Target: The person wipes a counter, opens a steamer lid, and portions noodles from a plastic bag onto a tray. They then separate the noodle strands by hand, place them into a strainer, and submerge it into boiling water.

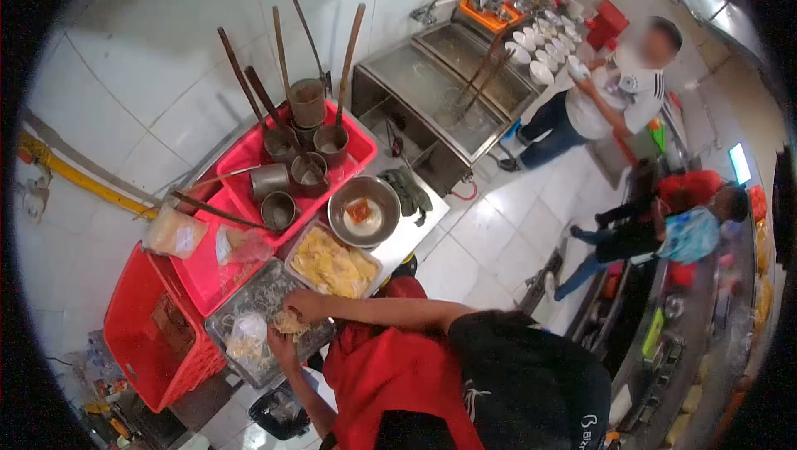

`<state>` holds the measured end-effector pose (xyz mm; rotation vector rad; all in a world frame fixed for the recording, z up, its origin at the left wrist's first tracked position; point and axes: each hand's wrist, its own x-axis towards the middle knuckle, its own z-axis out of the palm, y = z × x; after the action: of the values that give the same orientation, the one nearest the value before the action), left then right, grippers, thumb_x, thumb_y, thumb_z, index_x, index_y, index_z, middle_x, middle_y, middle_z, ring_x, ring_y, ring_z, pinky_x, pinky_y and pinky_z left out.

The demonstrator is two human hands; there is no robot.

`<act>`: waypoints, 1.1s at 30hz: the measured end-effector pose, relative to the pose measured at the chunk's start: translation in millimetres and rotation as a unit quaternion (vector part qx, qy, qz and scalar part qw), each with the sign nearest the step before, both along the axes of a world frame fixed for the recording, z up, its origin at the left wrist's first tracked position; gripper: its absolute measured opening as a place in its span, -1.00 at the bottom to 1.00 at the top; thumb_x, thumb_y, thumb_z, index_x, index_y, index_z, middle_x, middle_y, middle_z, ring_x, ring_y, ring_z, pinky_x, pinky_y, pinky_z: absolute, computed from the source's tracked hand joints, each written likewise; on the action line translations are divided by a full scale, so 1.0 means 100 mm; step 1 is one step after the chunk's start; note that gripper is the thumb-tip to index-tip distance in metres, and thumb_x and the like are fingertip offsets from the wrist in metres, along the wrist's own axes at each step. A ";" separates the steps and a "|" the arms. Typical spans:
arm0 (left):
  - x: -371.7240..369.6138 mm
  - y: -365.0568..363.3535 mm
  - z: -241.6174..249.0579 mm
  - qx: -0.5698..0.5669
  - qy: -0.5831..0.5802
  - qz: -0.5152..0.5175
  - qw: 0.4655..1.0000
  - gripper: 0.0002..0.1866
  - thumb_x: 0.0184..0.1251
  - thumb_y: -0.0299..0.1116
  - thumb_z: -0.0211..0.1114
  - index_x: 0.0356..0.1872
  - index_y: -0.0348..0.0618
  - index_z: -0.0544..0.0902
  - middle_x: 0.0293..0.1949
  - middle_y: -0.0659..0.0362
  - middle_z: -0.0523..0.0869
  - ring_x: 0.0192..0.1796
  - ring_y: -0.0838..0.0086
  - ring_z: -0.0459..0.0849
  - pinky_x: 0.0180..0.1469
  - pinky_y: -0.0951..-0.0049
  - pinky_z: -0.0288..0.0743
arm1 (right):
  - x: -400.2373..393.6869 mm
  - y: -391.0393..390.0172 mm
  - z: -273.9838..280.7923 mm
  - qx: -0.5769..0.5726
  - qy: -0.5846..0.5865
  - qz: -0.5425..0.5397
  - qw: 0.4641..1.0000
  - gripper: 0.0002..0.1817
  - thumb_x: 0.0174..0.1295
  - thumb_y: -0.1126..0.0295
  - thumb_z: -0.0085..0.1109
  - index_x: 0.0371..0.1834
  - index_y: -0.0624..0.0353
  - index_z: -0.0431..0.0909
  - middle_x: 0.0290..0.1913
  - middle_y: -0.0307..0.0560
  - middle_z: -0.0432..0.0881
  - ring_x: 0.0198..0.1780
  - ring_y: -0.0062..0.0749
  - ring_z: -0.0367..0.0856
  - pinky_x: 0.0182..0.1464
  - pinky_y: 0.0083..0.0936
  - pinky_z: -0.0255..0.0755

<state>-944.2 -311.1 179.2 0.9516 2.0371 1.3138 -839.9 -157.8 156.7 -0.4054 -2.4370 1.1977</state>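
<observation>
My right hand (pixel 307 305) and my left hand (pixel 282 347) come together over a metal tray (pixel 222 307). Between them is a clump of pale thin strands (pixel 288 322), noodles or bean sprouts, with the fingers of both hands closed on it. Loose pale shreds lie scattered in the tray. A clear plastic bag with pale contents (pixel 247 338) rests on the tray beside my left hand. Close to my right hand stands a container of yellow food (pixel 330 261), perhaps noodles. Behind that sits a steel bowl (pixel 364 211) with something orange-brown inside.
Pink trays (pixel 365 151) hold several long-handled metal cups (pixel 330 143). A red crate (pixel 149 342) stands at the left. Beyond the counter are steel vats (pixel 440 85) and stacked white bowls (pixel 541 73). One person (pixel 618 93) holds a bowl there; another person (pixel 689 230) is at the right.
</observation>
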 end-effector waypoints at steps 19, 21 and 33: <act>-0.11 -0.07 -0.04 -0.092 0.077 -0.128 0.984 -0.64 0.28 -0.22 0.21 0.01 -0.22 0.62 -0.08 -0.07 0.67 0.01 0.02 0.58 0.08 0.16 0.42 | -0.17 0.02 -0.11 0.018 0.158 0.265 0.951 -0.73 0.09 0.18 0.12 -0.14 -0.17 0.66 -0.06 -0.21 0.63 0.07 -0.20 0.52 0.07 -0.11 0.36; -0.17 -0.12 -0.41 -0.155 0.181 -0.172 0.956 -0.69 0.19 -0.25 0.29 -0.10 -0.19 0.66 -0.20 -0.06 0.68 -0.14 0.02 0.60 -0.08 0.07 0.43 | -0.07 0.06 -0.21 0.225 0.033 0.206 0.952 -0.76 -0.02 0.22 0.21 -0.24 -0.28 0.72 -0.17 -0.25 0.67 -0.03 -0.15 0.55 0.00 -0.11 0.39; -0.06 -0.15 -0.37 -0.063 -0.162 0.075 0.982 -0.47 0.16 -0.12 0.43 0.15 -0.05 0.55 0.14 -0.02 0.59 0.25 0.28 0.49 0.44 0.04 0.12 | -0.14 0.11 0.12 0.018 -0.260 0.129 0.957 -0.53 0.05 0.22 0.37 0.03 0.13 0.58 0.07 0.18 0.59 0.18 -0.15 0.54 0.33 -0.21 0.28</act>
<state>-950.1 -325.6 142.5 0.4971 1.9368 1.3025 -854.0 -147.1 168.2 -0.4463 -3.0373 1.2711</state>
